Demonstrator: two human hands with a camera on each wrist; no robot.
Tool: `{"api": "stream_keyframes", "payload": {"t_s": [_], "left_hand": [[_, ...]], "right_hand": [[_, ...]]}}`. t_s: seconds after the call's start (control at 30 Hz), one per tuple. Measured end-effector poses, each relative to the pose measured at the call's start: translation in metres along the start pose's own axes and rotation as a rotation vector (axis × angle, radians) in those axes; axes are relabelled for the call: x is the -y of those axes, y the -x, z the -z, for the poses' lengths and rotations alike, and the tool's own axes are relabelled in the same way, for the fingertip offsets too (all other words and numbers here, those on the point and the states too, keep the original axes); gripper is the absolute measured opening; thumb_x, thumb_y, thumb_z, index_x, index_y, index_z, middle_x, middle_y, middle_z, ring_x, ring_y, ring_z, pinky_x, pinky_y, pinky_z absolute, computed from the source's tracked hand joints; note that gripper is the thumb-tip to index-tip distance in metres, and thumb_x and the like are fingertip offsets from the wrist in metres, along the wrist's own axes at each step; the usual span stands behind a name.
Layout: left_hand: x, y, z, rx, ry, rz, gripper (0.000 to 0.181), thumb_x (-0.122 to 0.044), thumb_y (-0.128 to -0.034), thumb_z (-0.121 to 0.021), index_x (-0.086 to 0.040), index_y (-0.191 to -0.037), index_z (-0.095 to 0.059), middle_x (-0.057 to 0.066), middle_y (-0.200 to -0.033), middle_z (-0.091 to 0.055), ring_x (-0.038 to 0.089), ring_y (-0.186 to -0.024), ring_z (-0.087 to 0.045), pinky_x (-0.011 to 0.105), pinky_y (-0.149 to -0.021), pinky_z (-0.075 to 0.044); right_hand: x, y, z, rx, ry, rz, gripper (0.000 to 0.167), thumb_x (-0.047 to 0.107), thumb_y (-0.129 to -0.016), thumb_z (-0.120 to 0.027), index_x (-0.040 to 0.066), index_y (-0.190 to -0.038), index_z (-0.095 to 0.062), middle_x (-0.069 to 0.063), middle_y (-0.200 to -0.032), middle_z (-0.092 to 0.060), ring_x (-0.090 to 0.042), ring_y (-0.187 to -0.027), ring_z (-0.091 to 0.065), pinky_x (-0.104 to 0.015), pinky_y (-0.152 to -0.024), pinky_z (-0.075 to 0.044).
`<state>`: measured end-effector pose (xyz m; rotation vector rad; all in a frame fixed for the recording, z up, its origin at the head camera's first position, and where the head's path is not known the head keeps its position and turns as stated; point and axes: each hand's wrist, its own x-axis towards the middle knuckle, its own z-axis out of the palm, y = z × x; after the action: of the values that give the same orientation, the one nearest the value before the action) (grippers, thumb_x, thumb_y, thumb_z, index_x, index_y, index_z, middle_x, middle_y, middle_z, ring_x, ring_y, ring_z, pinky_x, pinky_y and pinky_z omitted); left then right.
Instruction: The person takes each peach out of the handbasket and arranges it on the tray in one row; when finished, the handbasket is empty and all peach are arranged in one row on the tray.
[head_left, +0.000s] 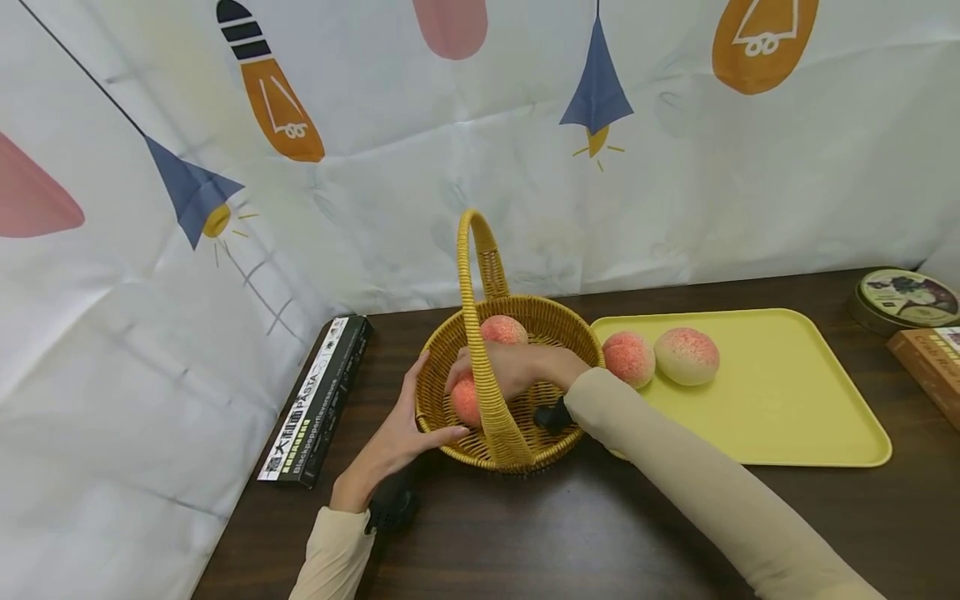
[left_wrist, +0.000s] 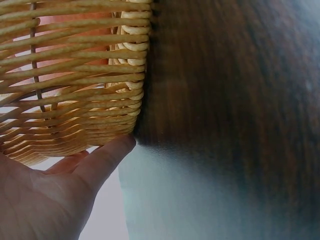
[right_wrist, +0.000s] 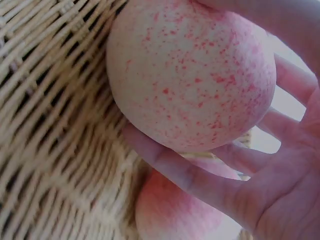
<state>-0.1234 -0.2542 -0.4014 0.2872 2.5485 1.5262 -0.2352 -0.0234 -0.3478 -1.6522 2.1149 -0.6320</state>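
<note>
A yellow wicker basket (head_left: pixel 555 310) with a tall arched handle (head_left: pixel 487 367) stands on the dark table. My left hand (head_left: pixel 397 435) holds its left side, thumb along the front rim and fingers further back; in the left wrist view, that hand (left_wrist: pixel 60 200) lies against the weave. Inside the basket, beneath the handle, my right hand (head_left: pixel 513 367) grips a pink-speckled peach (head_left: pixel 466 404). The right wrist view shows the fingers (right_wrist: pixel 175 170) curled round this peach (right_wrist: pixel 190 75), low against the weave. Another peach (head_left: pixel 504 330) sits behind the hand in the basket.
Right of the basket, two peaches (head_left: pixel 628 359) (head_left: pixel 687 357) rest on a yellow tray (head_left: pixel 787 392). A black pasta box (head_left: pixel 318 400) lies to the left. At the far right are a round tin (head_left: pixel 907 297) and a brown box (head_left: pixel 930 362). A patterned cloth (head_left: pixel 450 167) hangs behind.
</note>
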Motion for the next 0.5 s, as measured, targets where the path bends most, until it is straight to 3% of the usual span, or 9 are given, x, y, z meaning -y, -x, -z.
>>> {"api": "stream_keyframes", "payload": {"t_s": [0.17,0.27,0.5], "left_hand": [[0.000,0.001,-0.001,-0.003,-0.008,0.005,0.123,-0.037,-0.0849,-0.088,-0.026,-0.168,0.002,0.016,-0.170,-0.017,0.037,-0.149,-0.034,0.059,-0.118,-0.029],[0.001,0.001,0.000,-0.003,-0.011,0.008,0.123,-0.037,-0.0849,-0.088,-0.027,-0.168,0.001,0.016,-0.170,-0.016,0.038,-0.149,-0.033,0.059,-0.117,-0.030],[0.002,0.000,0.001,-0.006,-0.018,0.010,0.123,-0.038,-0.0851,-0.088,-0.025,-0.168,0.002,0.017,-0.171,-0.012,0.039,-0.150,-0.031,0.060,-0.118,-0.028]], "right_hand": [[0.004,0.024,0.016,-0.094,-0.097,0.008,0.055,0.028,-0.086,-0.087,0.005,-0.133,-0.069,-0.004,-0.127,-0.067,-0.014,-0.115,-0.060,-0.031,-0.098,-0.051],[0.011,0.046,0.031,-0.180,-0.089,-0.002,0.056,0.028,-0.083,-0.090,0.009,-0.132,-0.070,-0.003,-0.126,-0.064,-0.015,-0.112,-0.058,-0.032,-0.093,-0.053],[0.033,0.122,0.069,-0.303,-0.035,-0.047,0.056,0.023,-0.084,-0.090,0.016,-0.135,-0.069,0.000,-0.130,-0.060,-0.019,-0.117,-0.057,-0.040,-0.093,-0.054]]}}
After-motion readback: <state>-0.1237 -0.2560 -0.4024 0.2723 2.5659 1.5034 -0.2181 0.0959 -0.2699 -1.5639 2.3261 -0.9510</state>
